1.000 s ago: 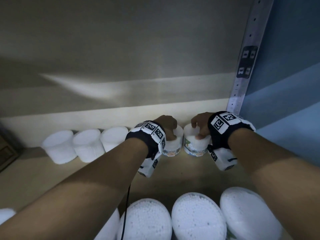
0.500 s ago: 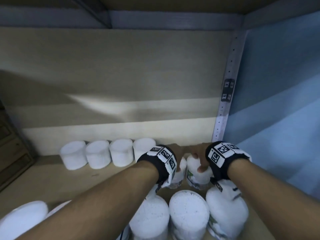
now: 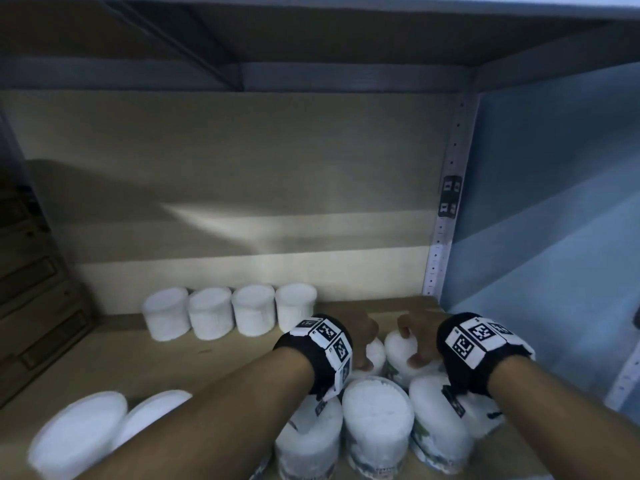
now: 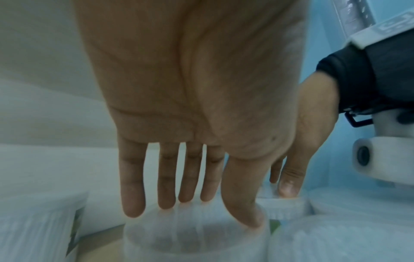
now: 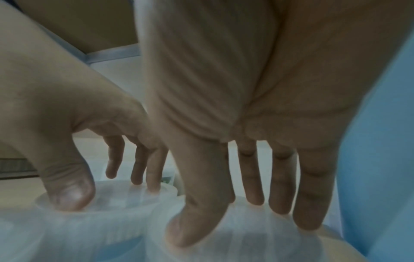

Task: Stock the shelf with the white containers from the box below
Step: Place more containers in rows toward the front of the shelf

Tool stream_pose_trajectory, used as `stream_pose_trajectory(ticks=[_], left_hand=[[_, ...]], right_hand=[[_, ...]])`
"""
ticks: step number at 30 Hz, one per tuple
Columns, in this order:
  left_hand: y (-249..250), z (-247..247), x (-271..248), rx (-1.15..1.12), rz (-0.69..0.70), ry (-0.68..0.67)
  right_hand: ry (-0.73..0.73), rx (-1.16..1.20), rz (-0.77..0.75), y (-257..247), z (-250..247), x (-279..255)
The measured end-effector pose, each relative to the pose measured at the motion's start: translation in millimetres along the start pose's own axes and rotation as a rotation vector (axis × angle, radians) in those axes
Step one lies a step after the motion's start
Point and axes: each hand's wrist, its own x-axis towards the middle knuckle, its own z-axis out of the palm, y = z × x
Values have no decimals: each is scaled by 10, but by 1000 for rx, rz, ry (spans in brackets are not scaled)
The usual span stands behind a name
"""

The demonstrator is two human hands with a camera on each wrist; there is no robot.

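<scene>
The two small white plastic containers I brought in now stand on the tan wooden shelf board (image 3: 398,303): the left container (image 3: 375,351) under my left hand (image 3: 360,332), the right container (image 3: 403,348) just beside it under my right hand (image 3: 420,336), both a little forward of the back row of four white containers (image 3: 230,315) against the rear panel. A second ago both hands were curled over these lids; now, in the wrist views, the fingers are stretched nearly straight and only the tips and thumbs rest on the lid rims, so I judge both hands as released, touching but no longer clamping. The head view has also lifted since then, and the grey metal underside of the shelf above (image 3: 311,36) shows at the top. Nearer to me stands a front cluster of larger-looking white lidded tubs (image 3: 377,407), touching one another, with two more white lids (image 3: 104,431) at the lower left. To my mind this pair is placed, and the next thing is to draw both hands back without knocking the front tubs, then go down to the box, which is not in view.
</scene>
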Motion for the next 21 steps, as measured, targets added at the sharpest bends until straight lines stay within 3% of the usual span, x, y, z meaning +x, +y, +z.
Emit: stream_pose_trajectory(ticks=[5, 9, 21], left_hand=[[45, -57, -64, -98, -1, 26], [-56, -140, -111, -196, -25, 53], [-979, -375, -417, -236, -276, 56]], right_hand=[[-8, 33, 19, 2, -36, -67], [115, 81, 0, -61, -131, -94], [314, 511, -110, -651, -446, 170]])
